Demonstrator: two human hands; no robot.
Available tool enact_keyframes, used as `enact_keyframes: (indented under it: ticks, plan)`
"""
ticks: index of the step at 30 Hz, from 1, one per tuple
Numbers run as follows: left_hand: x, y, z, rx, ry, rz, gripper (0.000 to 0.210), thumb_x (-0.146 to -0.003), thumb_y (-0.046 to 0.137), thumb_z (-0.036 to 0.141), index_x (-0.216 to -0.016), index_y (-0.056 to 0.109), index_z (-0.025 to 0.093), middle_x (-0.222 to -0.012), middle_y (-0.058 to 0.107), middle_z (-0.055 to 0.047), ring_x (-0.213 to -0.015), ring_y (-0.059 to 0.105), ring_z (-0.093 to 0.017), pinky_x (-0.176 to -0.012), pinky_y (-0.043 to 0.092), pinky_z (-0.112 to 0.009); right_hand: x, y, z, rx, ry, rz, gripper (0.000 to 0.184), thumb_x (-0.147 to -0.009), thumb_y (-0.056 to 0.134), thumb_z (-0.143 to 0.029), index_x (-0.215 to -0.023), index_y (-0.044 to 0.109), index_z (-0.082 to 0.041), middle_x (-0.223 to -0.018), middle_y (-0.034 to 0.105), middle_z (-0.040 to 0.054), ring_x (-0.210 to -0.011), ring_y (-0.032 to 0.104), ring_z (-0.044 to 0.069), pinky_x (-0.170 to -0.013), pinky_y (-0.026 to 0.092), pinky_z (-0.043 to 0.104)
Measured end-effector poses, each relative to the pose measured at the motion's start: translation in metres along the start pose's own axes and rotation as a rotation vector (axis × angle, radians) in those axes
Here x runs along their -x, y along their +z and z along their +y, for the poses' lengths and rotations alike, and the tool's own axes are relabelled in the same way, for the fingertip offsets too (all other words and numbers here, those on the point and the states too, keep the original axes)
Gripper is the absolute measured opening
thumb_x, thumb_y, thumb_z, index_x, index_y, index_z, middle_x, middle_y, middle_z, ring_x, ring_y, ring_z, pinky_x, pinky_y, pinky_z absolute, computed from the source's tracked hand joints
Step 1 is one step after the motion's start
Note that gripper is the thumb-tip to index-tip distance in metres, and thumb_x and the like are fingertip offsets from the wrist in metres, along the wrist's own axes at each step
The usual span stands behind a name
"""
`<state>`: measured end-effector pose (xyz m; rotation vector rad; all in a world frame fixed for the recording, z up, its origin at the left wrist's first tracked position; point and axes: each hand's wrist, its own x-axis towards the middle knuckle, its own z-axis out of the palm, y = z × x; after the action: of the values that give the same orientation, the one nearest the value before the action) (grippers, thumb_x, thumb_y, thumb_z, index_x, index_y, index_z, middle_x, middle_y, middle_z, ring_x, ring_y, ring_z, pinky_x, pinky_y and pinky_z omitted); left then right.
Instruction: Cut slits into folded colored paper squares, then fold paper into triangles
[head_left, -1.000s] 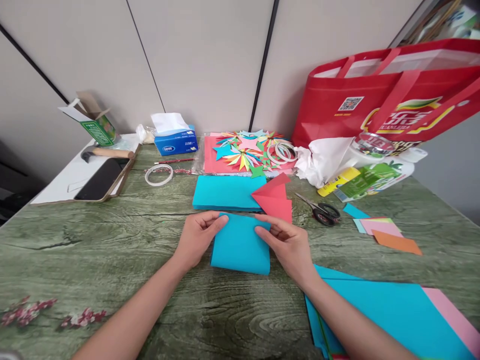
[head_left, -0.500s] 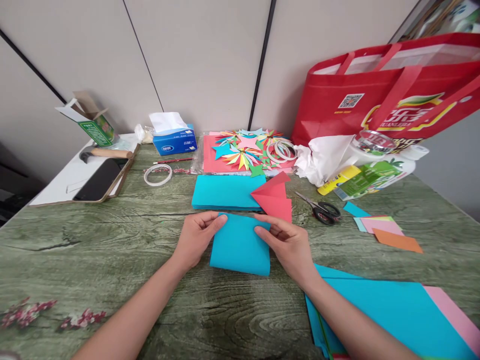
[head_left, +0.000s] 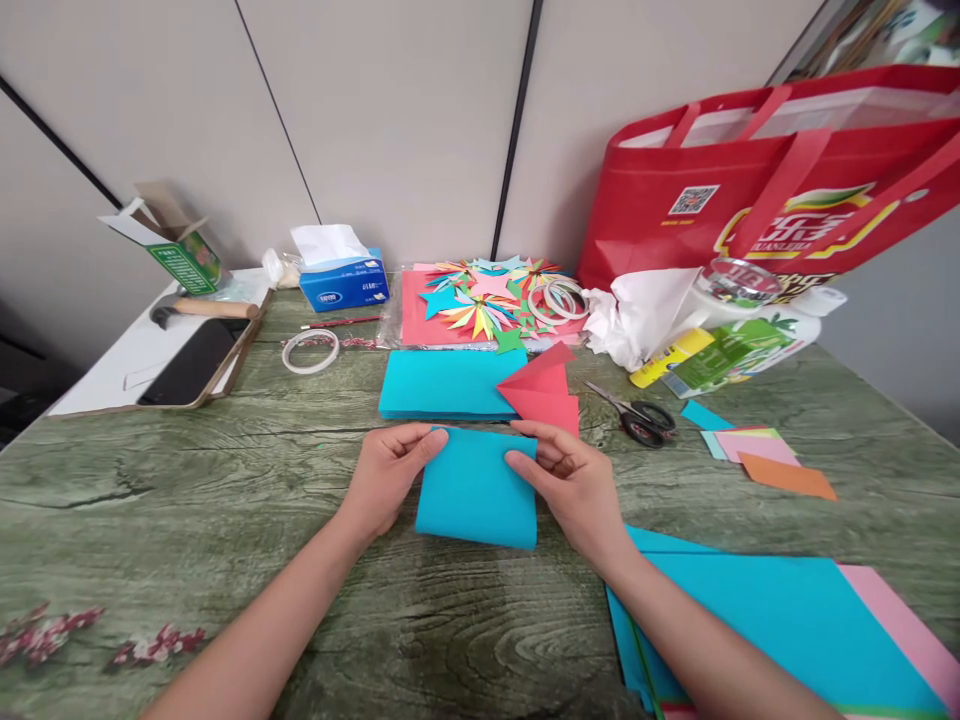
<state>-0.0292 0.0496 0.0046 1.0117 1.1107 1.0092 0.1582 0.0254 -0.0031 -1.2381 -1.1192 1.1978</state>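
Observation:
Between my two hands is a sheet of blue paper (head_left: 476,490), bent over on itself with its rounded fold toward me. My left hand (head_left: 390,475) pinches its upper left corner, thumb on top. At the upper right edge my right hand (head_left: 574,480) grips it the same way, with the thumb lying on the paper and the fingers behind. Just beyond lies a stack of blue paper (head_left: 446,383). A folded red paper (head_left: 544,390) rests over that stack's right end.
Black-handled scissors (head_left: 637,415) and paper scraps (head_left: 765,450) lie to the right. Larger blue sheets (head_left: 757,620) sit under my right forearm. At the back are a tissue box (head_left: 345,280), paper stars (head_left: 491,295) and a red bag (head_left: 750,190). A tape roll (head_left: 310,352) and phone (head_left: 187,362) are left.
The whole view has shifted slightly, so everything appears a little further left. Both hands keep the same hold on the bent blue paper.

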Motion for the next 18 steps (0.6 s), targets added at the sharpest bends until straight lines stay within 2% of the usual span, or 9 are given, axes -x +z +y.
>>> enact_keyframes:
  ticks: [5, 18]
  plan:
    - [0.0003, -0.0005, 0.0014, -0.010, 0.002, 0.017, 0.020, -0.068, 0.068, 0.035, -0.067, 0.067, 0.015, -0.053, 0.054, 0.003, -0.050, 0.043, -0.009, -0.048, 0.036, -0.023, -0.0007, 0.0002, -0.0017, 0.003, 0.003, 0.021, 0.029, -0.067, 0.069, -0.031, -0.092, 0.065, -0.016, -0.050, 0.035, -0.0066, -0.047, 0.030, 0.008, -0.043, 0.024, 0.022]
    - [-0.0013, -0.0011, 0.0004, -0.019, 0.003, 0.035, 0.020, -0.067, 0.069, 0.035, -0.067, 0.067, 0.015, -0.053, 0.057, 0.003, -0.050, 0.045, -0.010, -0.048, 0.037, -0.024, -0.0009, -0.0012, -0.0013, -0.051, 0.064, 0.021, 0.029, -0.066, 0.070, -0.034, -0.089, 0.067, -0.016, -0.053, 0.048, -0.0029, -0.048, 0.034, 0.009, -0.046, 0.027, 0.023]
